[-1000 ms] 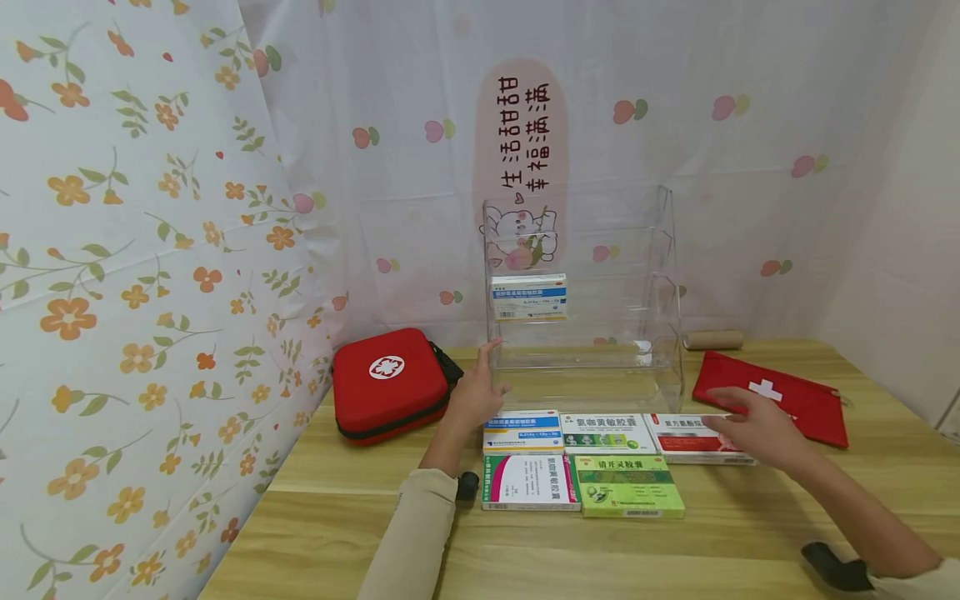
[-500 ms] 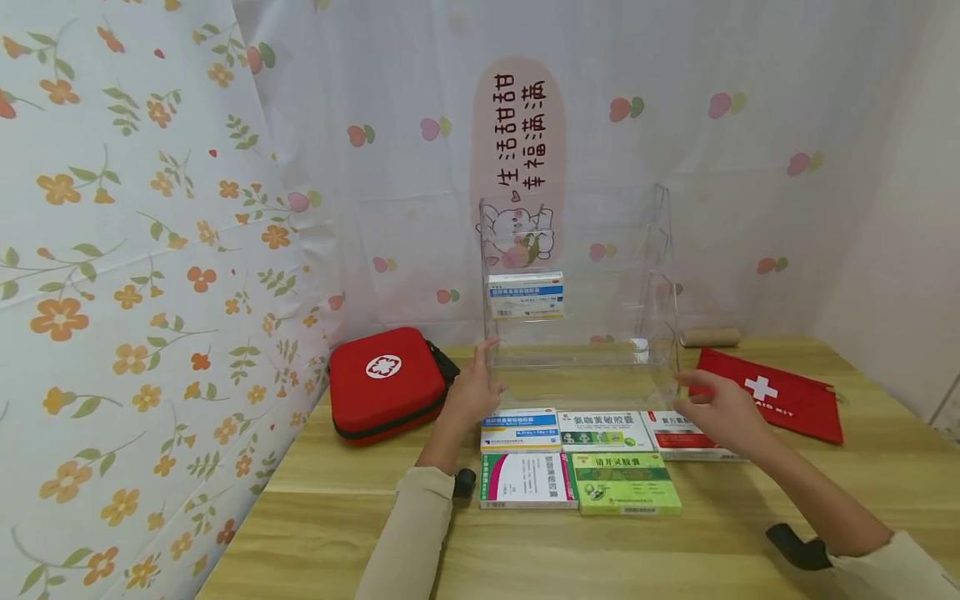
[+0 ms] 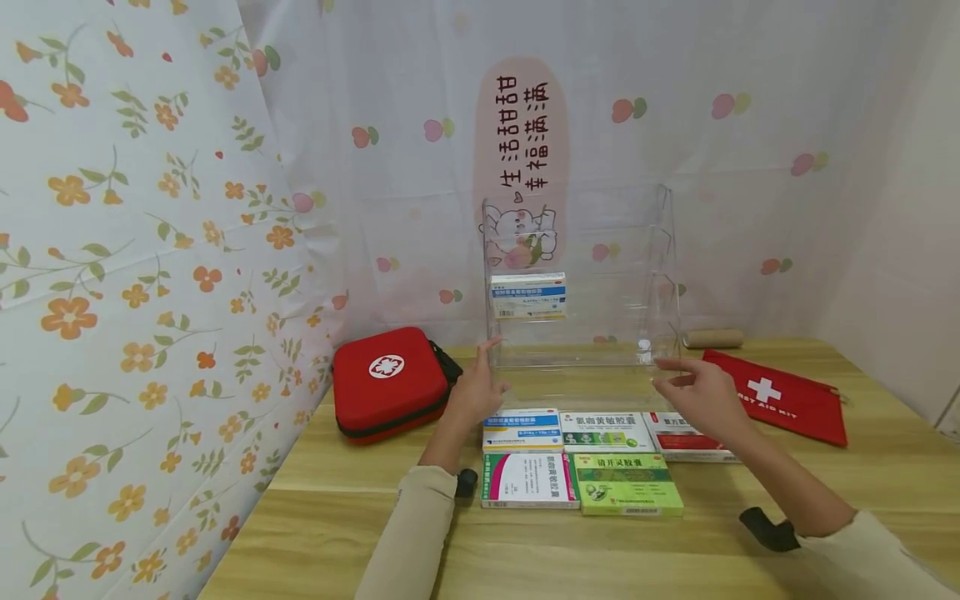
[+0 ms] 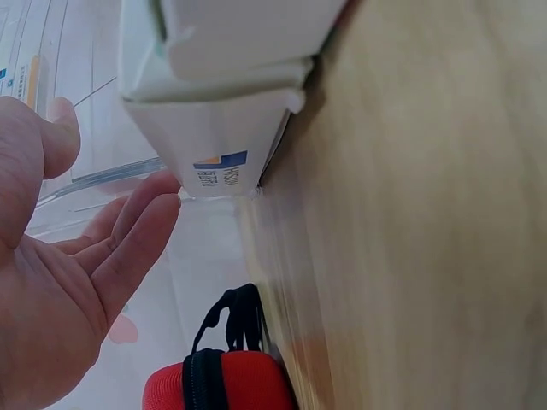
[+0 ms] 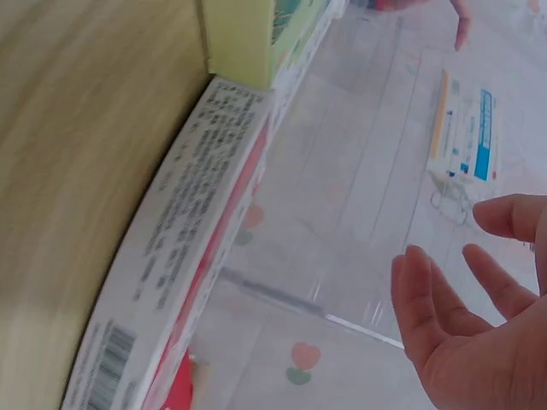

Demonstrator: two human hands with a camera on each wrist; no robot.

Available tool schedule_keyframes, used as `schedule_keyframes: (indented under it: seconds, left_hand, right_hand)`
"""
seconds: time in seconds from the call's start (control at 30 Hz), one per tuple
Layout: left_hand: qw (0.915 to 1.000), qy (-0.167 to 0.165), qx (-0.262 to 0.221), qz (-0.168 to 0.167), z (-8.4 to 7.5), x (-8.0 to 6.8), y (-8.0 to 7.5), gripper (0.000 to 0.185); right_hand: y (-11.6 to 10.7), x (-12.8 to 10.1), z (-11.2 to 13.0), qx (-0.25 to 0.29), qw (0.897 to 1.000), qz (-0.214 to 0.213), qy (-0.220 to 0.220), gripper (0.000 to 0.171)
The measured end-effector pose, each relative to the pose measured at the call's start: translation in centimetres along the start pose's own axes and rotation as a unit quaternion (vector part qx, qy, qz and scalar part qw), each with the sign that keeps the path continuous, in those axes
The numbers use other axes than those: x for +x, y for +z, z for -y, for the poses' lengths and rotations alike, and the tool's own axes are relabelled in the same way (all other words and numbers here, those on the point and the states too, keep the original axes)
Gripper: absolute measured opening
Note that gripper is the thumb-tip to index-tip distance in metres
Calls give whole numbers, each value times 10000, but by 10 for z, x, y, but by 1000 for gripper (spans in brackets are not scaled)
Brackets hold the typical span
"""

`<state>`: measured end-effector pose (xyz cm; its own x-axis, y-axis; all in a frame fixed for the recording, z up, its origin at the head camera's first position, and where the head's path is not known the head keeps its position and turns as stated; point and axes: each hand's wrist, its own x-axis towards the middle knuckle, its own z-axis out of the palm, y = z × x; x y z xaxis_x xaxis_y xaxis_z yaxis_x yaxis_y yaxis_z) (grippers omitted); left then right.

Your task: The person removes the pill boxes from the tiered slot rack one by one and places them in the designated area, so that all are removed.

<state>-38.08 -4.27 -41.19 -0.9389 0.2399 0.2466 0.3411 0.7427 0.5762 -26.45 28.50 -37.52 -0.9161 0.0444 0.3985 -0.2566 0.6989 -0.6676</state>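
A clear tiered rack point(image 3: 654, 275) stands at the back of the wooden table point(image 3: 345, 533), with one blue-and-white medicine box point(image 3: 528, 297) on a shelf. My left hand point(image 3: 487, 371) is open, its straight fingers against the rack's lower left corner. My right hand point(image 3: 663, 375) is open and hovers by the lower right corner, above a red-and-white box point(image 3: 675, 442). Several more boxes lie in front: blue-white point(image 3: 522, 428), green-white point(image 3: 606, 432), pink-edged point(image 3: 529, 481) and green point(image 3: 626, 484). In the right wrist view the open right hand point(image 5: 479, 342) faces the rack point(image 5: 359, 213).
A red hard first-aid case point(image 3: 388, 382) sits left of the rack, and it also shows in the left wrist view point(image 4: 218, 380). A flat red pouch point(image 3: 783, 397) and a cardboard roll point(image 3: 712, 338) lie to the right. Floral curtains close off the left and back.
My right hand has moved left and up from over the red-and-white box to the rack's lower right corner. The left hand has stayed at the left corner.
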Motion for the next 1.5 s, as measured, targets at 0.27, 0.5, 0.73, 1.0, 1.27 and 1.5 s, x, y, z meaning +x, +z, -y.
schedule_keyframes:
  seconds: [0.27,0.5,0.73,1.0,1.27,1.5]
  left_hand:
    - [10000,-41,-78,36,1,0,3,84]
    - [10000,11,68,0,0,0,1,83]
    - [9999,11,115,-23,-2,0,0,83]
    - [9998,-117,152,27,-4,-1,0,83]
    - [9994,-236,249,106,-4,-2,2,84]
    - [9996,-185,223,-2,-5,-2,1,83]
  right_hand:
    - [13,11,12,421,9988,-236,-119,34]
    - [19,25,24,749,9958,-377,-376,30]
    - [25,40,35,749,9939,-569,-579,30]
    - [36,55,48,586,9955,-561,-495,45]
    - [45,65,58,617,9953,-315,-681,43]
    - [47,77,66,374,9961,-298,-736,42]
